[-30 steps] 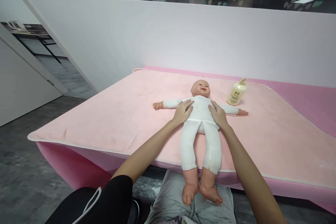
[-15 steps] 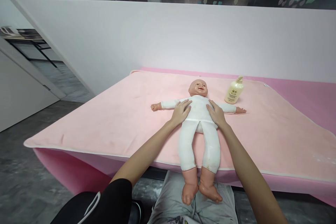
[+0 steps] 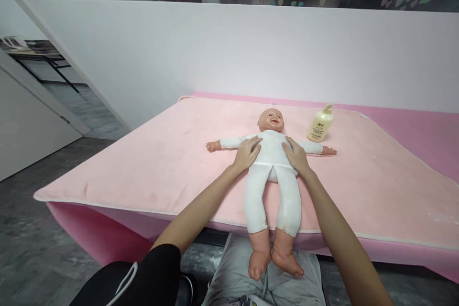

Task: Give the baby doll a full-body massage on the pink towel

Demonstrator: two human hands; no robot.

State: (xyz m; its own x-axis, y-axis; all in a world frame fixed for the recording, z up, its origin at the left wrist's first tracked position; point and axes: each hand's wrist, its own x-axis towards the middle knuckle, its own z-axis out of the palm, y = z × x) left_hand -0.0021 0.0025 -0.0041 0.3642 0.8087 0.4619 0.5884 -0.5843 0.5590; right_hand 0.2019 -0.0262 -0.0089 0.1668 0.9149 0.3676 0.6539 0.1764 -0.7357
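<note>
A baby doll (image 3: 273,148) lies on its back on a pink blanket (image 3: 161,162), its head away from me and its arms stretched to both sides. Its body is white cloth; its feet hang over the front edge above my lap. My left hand (image 3: 247,153) rests along the left side of the doll's torso, fingers stretched out on the cloth near the armpit. On the opposite side, my right hand (image 3: 295,155) lies against the torso in the same way, fingers extended. Neither hand is wrapped round the doll.
A pale yellow pump bottle (image 3: 320,124) stands on the blanket beyond the doll's arm on the right. Behind the table rises a white wall (image 3: 251,52) with dark glass above it. A pink cover (image 3: 423,138) shows under the blanket. Grey floor (image 3: 28,244) lies to the left.
</note>
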